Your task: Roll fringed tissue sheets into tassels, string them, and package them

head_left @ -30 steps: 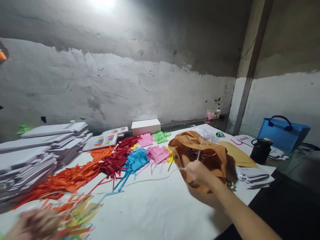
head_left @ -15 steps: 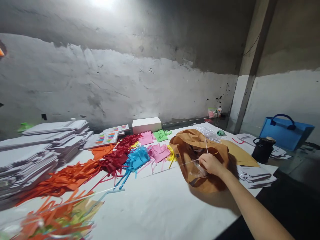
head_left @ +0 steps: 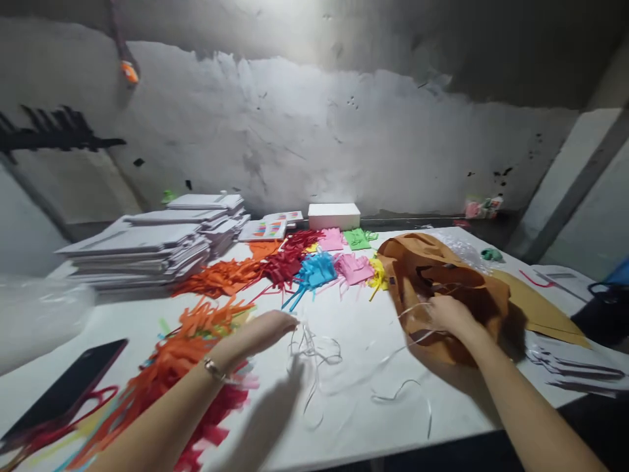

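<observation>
Head view, over a white desk (head_left: 344, 406) against a stained grey wall.

Left hand (head_left: 268, 328): stretched out palm down over the middle of the desk, fingers (head_left: 287, 321) straight and spread flat, holding nothing. The fingertips stop just short of the white ribbon (head_left: 317, 351). Thin bracelet (head_left: 215, 369) on the wrist.

White ribbon: loose loops and tangles flat on the desk between the two hands, with single strands trailing right, up to the right hand, and toward the near edge.

Right hand (head_left: 449, 314): at the near lip of the brown bag (head_left: 432, 269), back of the hand up. Its fingers curl down and away from the camera (two ribbon strands meet the hand there). Cannot tell whether they are closed on a strand or on the bag.

Brown bag: crumpled, lying on its side right of centre, mouth toward the hand.

Around it:
- Paper strips in heaps across the far middle: orange (head_left: 216, 278), red (head_left: 289, 262), blue (head_left: 314, 272), pink (head_left: 356, 269), yellow (head_left: 377, 278), green (head_left: 357, 238).
- A further orange-and-red heap (head_left: 187, 347) under the left forearm.
- White box (head_left: 334, 215) at the far edge.
- Stacks of white sheets (head_left: 147, 246) far left.
- Black phone (head_left: 69, 387) near left.
- Tan envelope (head_left: 538, 308) right of the bag.
</observation>
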The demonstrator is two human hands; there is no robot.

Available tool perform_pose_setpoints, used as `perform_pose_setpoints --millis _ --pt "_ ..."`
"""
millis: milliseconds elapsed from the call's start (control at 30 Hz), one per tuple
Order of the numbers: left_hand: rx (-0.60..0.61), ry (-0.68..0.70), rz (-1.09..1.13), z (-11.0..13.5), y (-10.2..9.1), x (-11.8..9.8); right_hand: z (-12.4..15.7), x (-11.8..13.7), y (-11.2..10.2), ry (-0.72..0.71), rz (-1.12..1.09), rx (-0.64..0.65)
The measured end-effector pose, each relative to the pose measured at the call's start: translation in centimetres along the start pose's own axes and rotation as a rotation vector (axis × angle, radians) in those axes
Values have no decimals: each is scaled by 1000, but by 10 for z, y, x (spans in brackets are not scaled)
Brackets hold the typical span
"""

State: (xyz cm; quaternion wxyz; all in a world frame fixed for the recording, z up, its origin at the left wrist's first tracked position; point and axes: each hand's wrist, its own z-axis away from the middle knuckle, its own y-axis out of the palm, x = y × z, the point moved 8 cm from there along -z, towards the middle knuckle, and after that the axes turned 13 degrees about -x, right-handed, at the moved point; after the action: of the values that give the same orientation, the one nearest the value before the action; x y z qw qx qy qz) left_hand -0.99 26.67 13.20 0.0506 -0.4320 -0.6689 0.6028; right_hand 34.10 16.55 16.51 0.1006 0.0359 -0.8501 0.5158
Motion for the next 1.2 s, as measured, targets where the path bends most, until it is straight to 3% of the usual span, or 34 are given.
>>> perform_pose_setpoints --millis 67,100,167,267,367,400,467,600,700,767,833,900,967,1100,1200 --pt "-53 -34 -3 -4 -15 4 -4 -14 1 47 -4 -81" --pt "-79 -39 6 -5 -20 0 -2 -6 5 36 -30 -118" --pt "-91 -10 53 -5 -21 -24 9 37 18 -58 -135 -157" --pt "7 107 151 3 -6 -77 32 131 44 -282 -371 -95" --pt "63 172 262 16 -3 -106 45 188 77 -345 -764 164" --pt "48 163 297 20 -7 -104 45 192 86 -332 -839 236" --pt "-10 107 351 26 -19 -84 40 173 101 -286 -857 286" --pt "-152 -64 421 41 -38 -27 21 85 109 -129 -729 187" --pt "-199 -149 525 50 -28 -15 16 51 97 -40 -629 89" --pt "-161 -166 626 51 -10 -26 20 69 87 -60 -627 53" --pt "-103 -186 763 51 11 -41 30 114 81 -153 -705 72" --pt "-70 -222 897 50 29 -52 44 162 83 -221 -963 201" --pt "-87 -269 993 52 39 -54 55 189 91 -165 -1142 306" --pt "-151 -387 1128 67 51 -44 64 180 92 -50 -1173 228" --pt "-134 -518 1329 78 66 -42 69 165 76 -92 -1117 113"
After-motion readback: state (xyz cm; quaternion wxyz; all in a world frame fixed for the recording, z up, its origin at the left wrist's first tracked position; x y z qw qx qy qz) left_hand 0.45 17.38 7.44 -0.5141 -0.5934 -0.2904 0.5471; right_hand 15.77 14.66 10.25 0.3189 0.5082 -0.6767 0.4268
